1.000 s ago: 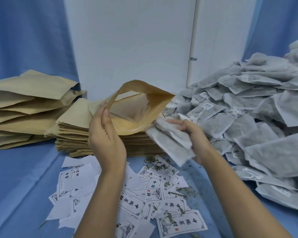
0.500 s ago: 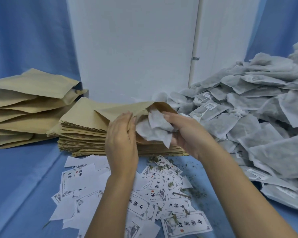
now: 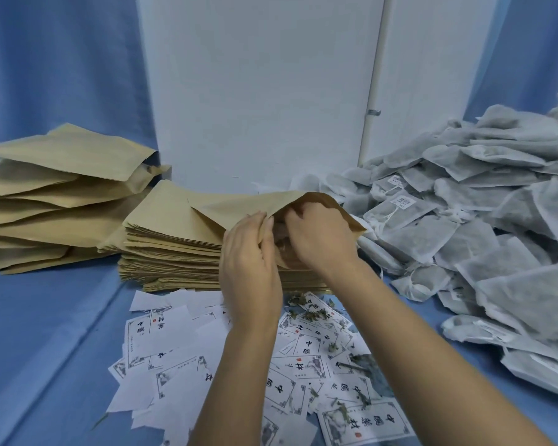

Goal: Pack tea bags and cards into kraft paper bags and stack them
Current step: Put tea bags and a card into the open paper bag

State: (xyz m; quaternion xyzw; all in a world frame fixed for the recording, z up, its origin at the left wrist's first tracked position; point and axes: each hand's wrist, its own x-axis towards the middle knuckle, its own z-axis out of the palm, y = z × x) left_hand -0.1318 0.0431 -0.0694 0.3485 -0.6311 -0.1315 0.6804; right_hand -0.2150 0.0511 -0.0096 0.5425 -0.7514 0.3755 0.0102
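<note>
An open kraft paper bag (image 3: 239, 206) lies tilted on top of the flat bag stack (image 3: 171, 249), its mouth facing right. My left hand (image 3: 248, 262) pinches the near lip of that mouth. My right hand (image 3: 319, 239) has its curled fingers pushed into the mouth. The tea bags it carried are hidden inside the bag. A large heap of grey tea bags (image 3: 464, 217) fills the right side. White printed cards (image 3: 303, 358) are scattered on the blue cloth under my forearms.
A pile of bulging kraft bags (image 3: 52, 194) rests at the far left. Loose tea leaves (image 3: 310, 312) litter the cards. A white panel (image 3: 258, 91) stands behind, with blue curtains on both sides.
The bag has dropped from upright to lying on the stack. My right hand has pushed the tea bags fully into its mouth, and they are no longer visible. My left hand lowered with the bag.
</note>
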